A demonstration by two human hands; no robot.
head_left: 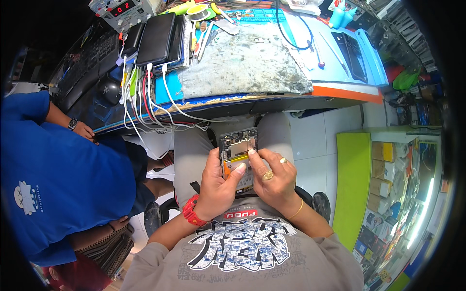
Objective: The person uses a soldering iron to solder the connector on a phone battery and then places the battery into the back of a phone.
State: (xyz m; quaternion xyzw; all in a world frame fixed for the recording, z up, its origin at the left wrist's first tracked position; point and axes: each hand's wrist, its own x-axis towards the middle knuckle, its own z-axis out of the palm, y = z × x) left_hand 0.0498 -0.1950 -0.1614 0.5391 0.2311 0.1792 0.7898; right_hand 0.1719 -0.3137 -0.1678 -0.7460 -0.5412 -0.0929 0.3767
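An opened smartphone (pixel 241 146) is held over my lap, its back cover off and its circuit board and metal shields bare. Across its middle runs a yellow-orange strip (pixel 238 158), partly covered by my thumb. My left hand (pixel 216 186) is closed round the phone's left side and lower part, the thumb lying across the inside. At the right edge my right hand (pixel 277 182) is closed, its fingers curled and one fingertip pressed on the board near the strip. Whether a small part sits under that fingertip is hidden.
Ahead is a workbench with a stained grey mat (pixel 242 63), a dark phone (pixel 158 39) with white cables (pixel 141 104), and a power supply (pixel 124 12). Another phone (pixel 352 56) lies at the right. A person in blue (pixel 63 169) sits left; a glass showcase (pixel 393 194) stands right.
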